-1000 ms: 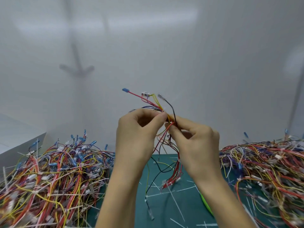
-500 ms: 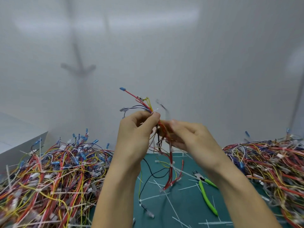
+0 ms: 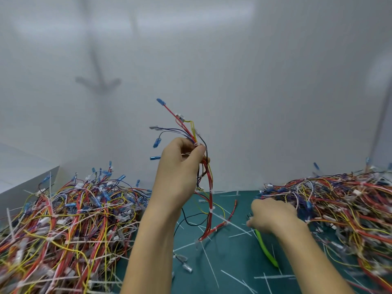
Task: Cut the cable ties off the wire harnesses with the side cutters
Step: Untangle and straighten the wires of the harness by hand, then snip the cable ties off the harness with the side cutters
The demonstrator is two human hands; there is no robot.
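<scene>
Holds a wire harness (image 3: 210,187) upright over the teal cutting mat (image 3: 233,256).
Grips thin red, yellow and black strands in the curled left hand (image 3: 180,166); white cable ties (image 3: 211,209) band the run hanging to the mat. Covers the green-handled side cutters (image 3: 266,249) on the mat with the blurred right hand (image 3: 273,217), grip impossible to tell. Around the mat: stiff cut strips (image 3: 209,264), tangled harness heaps (image 3: 63,219).
</scene>
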